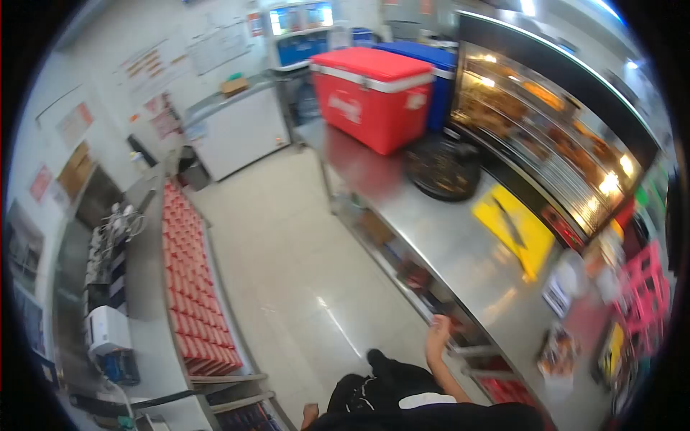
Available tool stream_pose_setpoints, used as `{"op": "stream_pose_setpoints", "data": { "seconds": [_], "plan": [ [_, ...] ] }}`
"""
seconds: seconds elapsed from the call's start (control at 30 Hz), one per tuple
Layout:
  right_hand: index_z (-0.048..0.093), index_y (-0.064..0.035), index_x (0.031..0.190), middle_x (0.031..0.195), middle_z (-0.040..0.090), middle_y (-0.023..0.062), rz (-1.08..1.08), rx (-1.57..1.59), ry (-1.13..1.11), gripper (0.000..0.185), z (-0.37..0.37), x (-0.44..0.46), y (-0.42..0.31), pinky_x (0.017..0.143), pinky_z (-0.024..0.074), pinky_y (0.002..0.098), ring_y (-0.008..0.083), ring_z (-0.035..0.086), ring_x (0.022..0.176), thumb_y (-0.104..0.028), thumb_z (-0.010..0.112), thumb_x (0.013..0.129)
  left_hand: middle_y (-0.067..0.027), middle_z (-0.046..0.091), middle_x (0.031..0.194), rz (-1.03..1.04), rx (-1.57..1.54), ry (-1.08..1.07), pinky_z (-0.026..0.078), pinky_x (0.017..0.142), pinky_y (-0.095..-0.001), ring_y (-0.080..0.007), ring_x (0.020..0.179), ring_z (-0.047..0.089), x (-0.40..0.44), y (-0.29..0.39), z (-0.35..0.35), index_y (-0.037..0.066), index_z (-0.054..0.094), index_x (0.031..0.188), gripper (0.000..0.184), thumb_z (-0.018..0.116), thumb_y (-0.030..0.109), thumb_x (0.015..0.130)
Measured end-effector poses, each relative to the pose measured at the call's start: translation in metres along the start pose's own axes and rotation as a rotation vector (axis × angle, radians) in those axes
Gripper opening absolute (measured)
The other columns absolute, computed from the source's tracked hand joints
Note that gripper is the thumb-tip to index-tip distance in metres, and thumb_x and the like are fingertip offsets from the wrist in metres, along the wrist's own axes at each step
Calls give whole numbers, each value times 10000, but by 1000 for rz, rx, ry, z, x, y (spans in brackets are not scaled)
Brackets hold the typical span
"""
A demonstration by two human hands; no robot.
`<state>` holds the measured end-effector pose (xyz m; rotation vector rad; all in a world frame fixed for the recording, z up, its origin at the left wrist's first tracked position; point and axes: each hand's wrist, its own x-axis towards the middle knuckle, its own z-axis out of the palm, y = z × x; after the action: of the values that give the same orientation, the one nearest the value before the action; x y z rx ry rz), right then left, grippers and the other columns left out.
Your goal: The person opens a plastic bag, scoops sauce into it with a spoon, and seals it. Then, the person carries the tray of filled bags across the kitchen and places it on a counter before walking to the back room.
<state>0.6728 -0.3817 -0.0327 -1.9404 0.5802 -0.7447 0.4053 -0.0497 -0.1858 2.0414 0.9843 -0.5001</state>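
My right hand [438, 332] hangs beside the edge of the steel counter [431, 237], near its lower shelf; its fingers are blurred and I cannot make out anything in them. At the bottom edge, my left hand [310, 412] is small and partly cut off beside my dark clothing, its fingers too unclear to read. On the counter lie a yellow cutting board [532, 248] with a dark knife [509, 221] on it, and a round black tray [443, 169].
A red cooler [374, 97] and a blue cooler [442, 93] stand at the counter's back. A lit food display case [546, 115] is at right, with a pink basket [643, 294] below. Red-and-white boxes [190, 280] line the left counter. A white chest freezer [237, 133] stands behind.
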Motion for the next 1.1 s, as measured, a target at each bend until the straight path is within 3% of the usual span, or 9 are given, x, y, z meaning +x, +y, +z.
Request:
{"op": "stream_pose_setpoints", "data": {
  "seconds": [0.13, 0.3, 0.53, 0.63, 0.7, 0.73, 0.97, 1.03, 1.1],
  "plan": [
    [567, -49, 901, 868, 585, 91, -651, 307, -1489, 153, 193, 20, -147, 704, 459, 339, 218, 586, 823, -13, 481, 779, -204, 579, 1010, -268, -97, 3, 427, 820, -376, -305, 934, 554, 36, 12, -53, 17, 495, 1119, 365, 437, 200, 809],
    [566, -85, 905, 880, 594, 93, -1498, 126, -1890, 137, 438, 35, -255, 691, 461, 365, 277, 576, 814, -92, 478, 800, -208, 570, 1031, -366, -139, -29, 402, 850, -400, -311, 977, 529, 171, 73, -107, 23, 529, 1078, 383, 396, 281, 829],
    [570, -102, 932, 885, 589, 94, -813, 174, -1629, 165, 632, 74, -317, 727, 449, 384, 284, 570, 834, -154, 455, 825, -212, 557, 1061, -114, 24, -136, 367, 891, -433, -319, 1037, 494, 440, 220, -254, 31, 577, 1022, 464, 338, 393, 857],
    [580, -97, 912, 894, 600, 86, -584, 93, -1486, 150, 684, 119, -314, 737, 454, 364, 268, 577, 850, -128, 461, 826, -214, 551, 1074, 399, 215, -16, 353, 909, -448, -323, 1063, 479, 601, 281, -344, 34, 598, 997, 512, 314, 441, 869],
    [587, -90, 894, 888, 604, 81, -492, 91, -1390, 146, 721, 150, -318, 736, 456, 356, 264, 581, 847, -108, 462, 820, -170, 584, 1017, 145, 249, -41, 407, 867, -406, -296, 963, 547, 744, 366, -413, 9, 550, 1036, 276, 444, 170, 838],
    [592, -78, 869, 868, 607, 85, -387, 47, -1296, 142, 736, 168, -324, 734, 459, 352, 263, 586, 830, -92, 462, 814, -163, 593, 965, 598, 449, 5, 416, 834, -412, -281, 910, 560, 812, 397, -453, 3, 553, 1008, 264, 488, 157, 803],
    [600, -24, 818, 791, 604, 118, -202, 91, -872, 191, 929, 288, -377, 667, 469, 315, 246, 603, 759, 65, 462, 721, -124, 568, 1085, 384, -596, 142, 416, 863, -346, -270, 981, 533, 1015, 726, -597, -1, 511, 1089, 286, 433, 147, 857],
    [598, -29, 819, 789, 604, 113, -231, 123, -784, 167, 984, 329, -417, 668, 468, 320, 249, 601, 759, 48, 481, 728, -121, 564, 1103, 470, 351, -191, 385, 904, -337, -250, 1024, 509, 1073, 748, -608, -7, 496, 1135, 334, 452, 154, 845],
    [594, -58, 853, 806, 609, 108, -362, 72, -734, 140, 1037, 373, -443, 669, 474, 335, 249, 596, 757, -22, 487, 770, -137, 568, 1107, 379, 463, -555, 362, 941, -319, -259, 1069, 499, 1093, 771, -608, 1, 506, 1153, 361, 453, 205, 860]
  ]
}}
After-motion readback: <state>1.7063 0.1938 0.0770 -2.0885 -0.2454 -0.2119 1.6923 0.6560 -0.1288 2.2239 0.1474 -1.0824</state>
